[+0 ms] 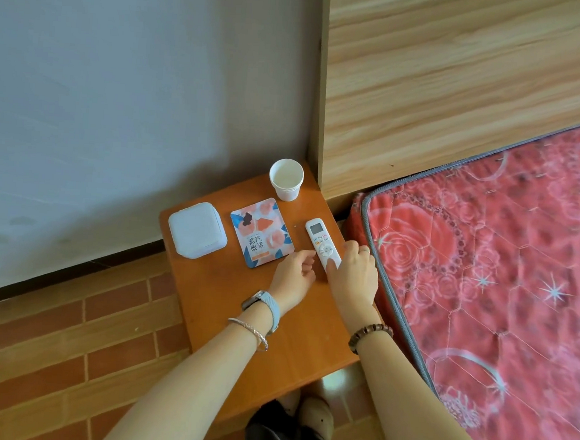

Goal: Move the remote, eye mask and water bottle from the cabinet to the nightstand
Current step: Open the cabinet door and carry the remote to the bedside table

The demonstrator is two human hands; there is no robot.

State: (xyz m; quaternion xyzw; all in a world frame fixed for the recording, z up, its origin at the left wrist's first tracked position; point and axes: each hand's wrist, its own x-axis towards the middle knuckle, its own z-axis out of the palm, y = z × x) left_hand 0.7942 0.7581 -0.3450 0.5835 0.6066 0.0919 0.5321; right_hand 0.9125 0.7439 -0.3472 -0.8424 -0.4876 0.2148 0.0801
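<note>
A white remote (321, 242) lies flat on the orange-brown nightstand (234, 305), near its right side. My right hand (355, 276) rests over the remote's near end, thumb on its face and fingers along its right edge. My left hand (295, 275) touches the remote's left edge with its fingertips, the other fingers curled. The eye mask packet (261, 236), flowered in pink and blue, lies flat just left of the remote. No water bottle shows in this view.
A white paper cup (286, 179) stands at the nightstand's back corner. A white rounded box (198, 230) sits at the left. A red flowered mattress (500, 286) and wooden headboard (463, 77) border the right; grey wall behind, brick-pattern floor (49, 357) left.
</note>
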